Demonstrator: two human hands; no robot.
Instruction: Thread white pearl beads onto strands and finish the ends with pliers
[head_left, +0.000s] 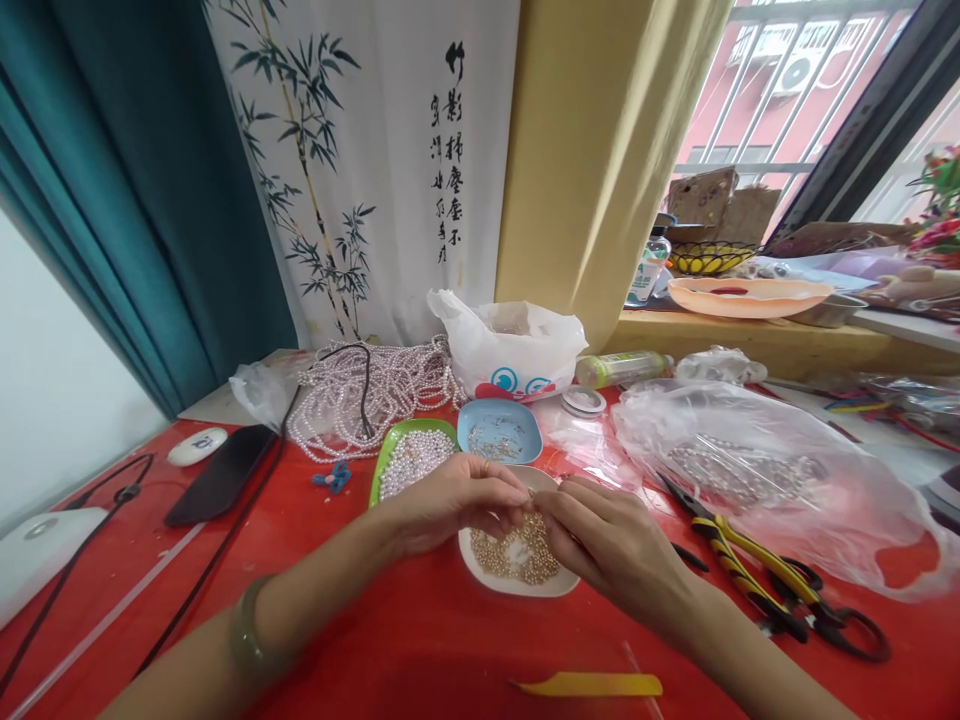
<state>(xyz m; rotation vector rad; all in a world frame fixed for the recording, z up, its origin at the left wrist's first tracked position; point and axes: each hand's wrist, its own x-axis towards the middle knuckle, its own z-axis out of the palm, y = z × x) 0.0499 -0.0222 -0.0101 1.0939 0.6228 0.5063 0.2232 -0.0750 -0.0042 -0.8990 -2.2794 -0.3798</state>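
My left hand [471, 498] and my right hand [596, 522] meet above a white dish [517, 586] of small gold beads [510, 552]. Thumb and fingertips are pinched together on both sides, close to each other; whatever sits between them is too small to make out. Behind my left hand stands a green tray [384, 462] filled with pearly white beads [417, 458]. A blue dish [531, 432] with small metal findings lies just beyond the fingertips.
Yellow-and-black pliers [724, 545] and black-handled scissors [851, 625] lie right of my right hand. Yellow tweezers [592, 685] are at the front edge. Pearl strands [375, 385], a phone [223, 475], a white plastic bag [517, 345] and a clear bag [750, 470] surround the dishes.
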